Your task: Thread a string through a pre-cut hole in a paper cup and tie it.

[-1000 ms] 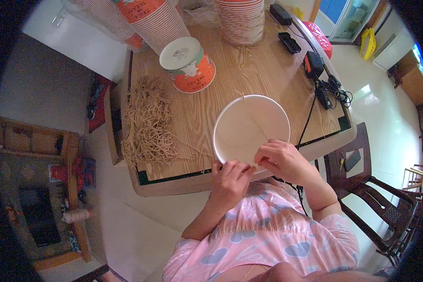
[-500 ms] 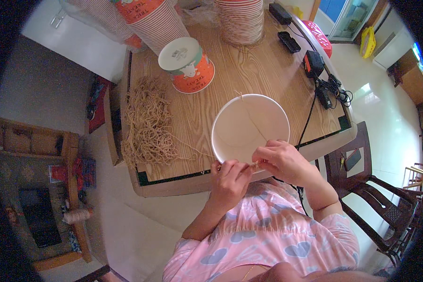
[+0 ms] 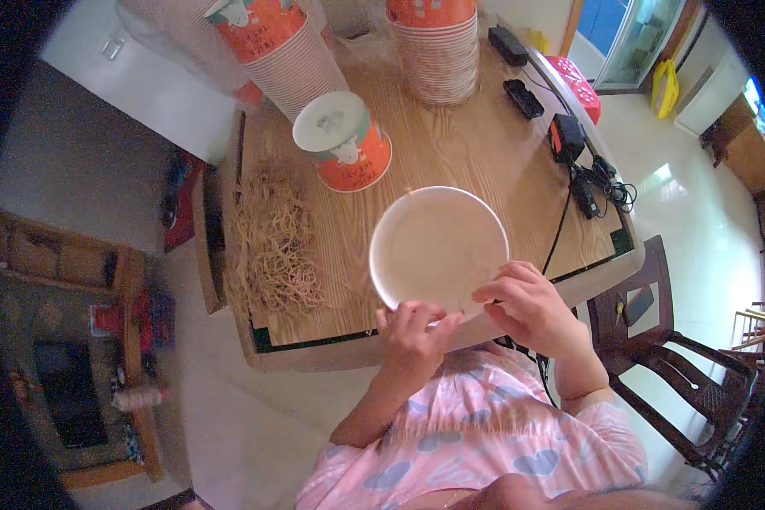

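Observation:
A white-lined round paper bucket (image 3: 438,246) sits at the table's near edge with its mouth facing me. My left hand (image 3: 416,336) is closed at the near rim, fingers curled over it. Beside the right part of the near rim, my right hand (image 3: 531,310) is closed in a pinch. A thin tan cord (image 3: 488,274) shows faintly by its fingertips, partly blurred. To the left lies a loose heap of tan cords (image 3: 280,251). Behind it, an orange and green printed bucket (image 3: 357,161) stands upside down.
Tall stacks of nested buckets, one leaning (image 3: 289,68) and one upright (image 3: 438,59), occupy the far side. Black power adapters with cables (image 3: 582,174) lie along the right edge. A dark wooden chair (image 3: 633,297) stands right of the table, with a phone on its seat.
My hands have drawn slightly apart, and the bucket has shifted a little left. The cord that crossed its mouth no longer shows there. The whole view has tilted, so the table sits lower.

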A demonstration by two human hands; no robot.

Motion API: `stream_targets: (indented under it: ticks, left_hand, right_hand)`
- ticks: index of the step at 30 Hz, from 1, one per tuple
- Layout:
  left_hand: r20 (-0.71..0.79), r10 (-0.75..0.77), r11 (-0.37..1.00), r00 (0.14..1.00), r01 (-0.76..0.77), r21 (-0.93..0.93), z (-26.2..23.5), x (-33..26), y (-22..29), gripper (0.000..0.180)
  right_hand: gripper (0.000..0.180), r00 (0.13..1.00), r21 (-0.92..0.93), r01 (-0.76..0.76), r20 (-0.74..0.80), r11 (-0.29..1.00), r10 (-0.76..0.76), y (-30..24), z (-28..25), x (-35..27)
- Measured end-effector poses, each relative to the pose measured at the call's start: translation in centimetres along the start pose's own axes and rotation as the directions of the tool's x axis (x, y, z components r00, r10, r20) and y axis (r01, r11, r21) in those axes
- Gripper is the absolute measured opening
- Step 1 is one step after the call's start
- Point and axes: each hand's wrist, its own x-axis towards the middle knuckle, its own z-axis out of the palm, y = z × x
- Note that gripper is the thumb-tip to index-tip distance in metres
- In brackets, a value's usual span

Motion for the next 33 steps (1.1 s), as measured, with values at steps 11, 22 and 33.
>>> stream_targets:
  ticks: [11,22,33]
  left_hand:
    - [-0.023,-0.233,0.957,0.972,0.225,-0.183,-0.3,1.9,-1.0,0.022]
    - [0.023,-0.256,0.952,0.966,0.256,-0.167,-0.8,2.6,-0.6,0.022]
    - [0.044,-0.229,0.960,0.972,0.233,-0.153,-0.6,2.2,-0.6,0.025]
  right_hand:
    - [0.018,0.889,0.408,-0.162,-0.335,0.898,0.312,1.5,7.1,0.4]
    - [0.019,0.868,0.352,-0.100,-0.427,0.931,0.255,1.7,7.0,0.4]
    - [0.014,0.860,0.457,-0.096,-0.409,0.884,0.306,1.9,8.0,0.3]
